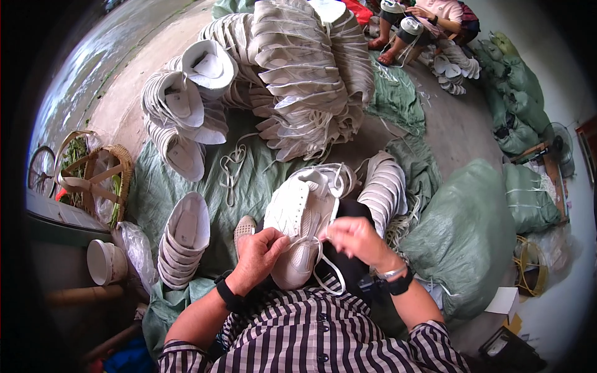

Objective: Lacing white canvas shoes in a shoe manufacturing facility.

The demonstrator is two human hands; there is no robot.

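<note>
Nearest, at the bottom edge: black-and-white striped shirt [311, 339], forearms rising from it, a dark band on each wrist. Just beyond, left hand [258, 255], fingers pinched together on a white lace [323, 264] at the near end of a white shoe upper [305, 221]. Right hand [354, 239], just to the right, fingertips likewise closed on the lace where it leaves the eyelets; a loop of it hanging down toward the shirt. Shoe upper resting on a dark lap, toe toward the camera, between both hands. Left of that, a nested stack of white uppers [183, 239] on green sacking [249, 186], loose laces [231, 168] lying farther on. Far left, a wicker basket [99, 177] and a white cup [106, 261]. Right, a stuffed green sack [463, 236]. Farther off, a tall heap of stacked uppers [305, 74]. Farthest, top right, another seated person [435, 15] with more uppers.
</note>
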